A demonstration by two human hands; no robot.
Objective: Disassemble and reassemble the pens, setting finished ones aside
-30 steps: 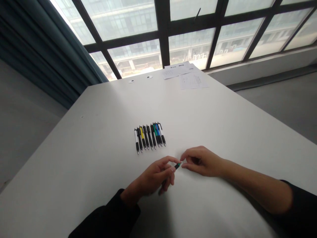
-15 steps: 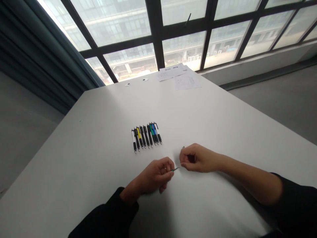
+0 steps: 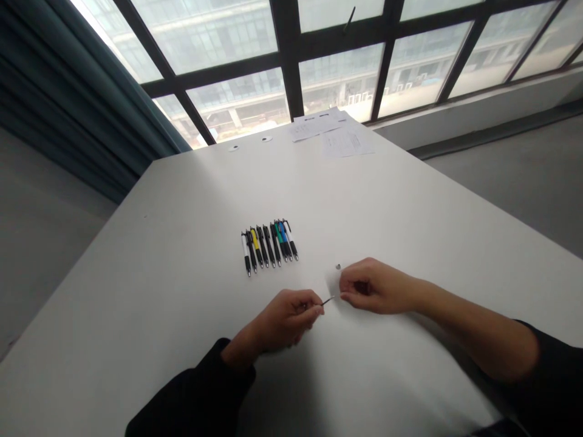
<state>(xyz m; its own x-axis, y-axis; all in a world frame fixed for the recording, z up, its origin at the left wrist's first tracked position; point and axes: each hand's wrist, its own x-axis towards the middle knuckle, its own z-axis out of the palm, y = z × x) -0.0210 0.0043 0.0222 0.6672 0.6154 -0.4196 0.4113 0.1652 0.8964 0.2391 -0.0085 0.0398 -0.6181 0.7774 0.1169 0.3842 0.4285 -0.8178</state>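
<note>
My left hand (image 3: 291, 317) is closed in a pinch on a thin pen refill (image 3: 327, 301), whose dark stem and pale tip stick out to the right; its other end is hidden by the fingers. Just beyond that tip, my right hand (image 3: 371, 285) has its fingers curled and thumb pressed to them, and anything between them is too small to make out. A small metallic piece (image 3: 337, 266) rests on the table by the right knuckles. Past the hands lies a row of several click pens (image 3: 268, 246) with white, black, yellow, green and blue barrels.
The white table (image 3: 204, 194) narrows toward the window (image 3: 339, 82). Printed papers (image 3: 348, 142) lie at its far end, near two small round white covers (image 3: 266, 139). A dark blue curtain (image 3: 91, 91) hangs at the left.
My right hand has shifted slightly right, uncovering more of the small metallic piece. More of the refill shows beyond my left fingers. The pen row is unchanged.
</note>
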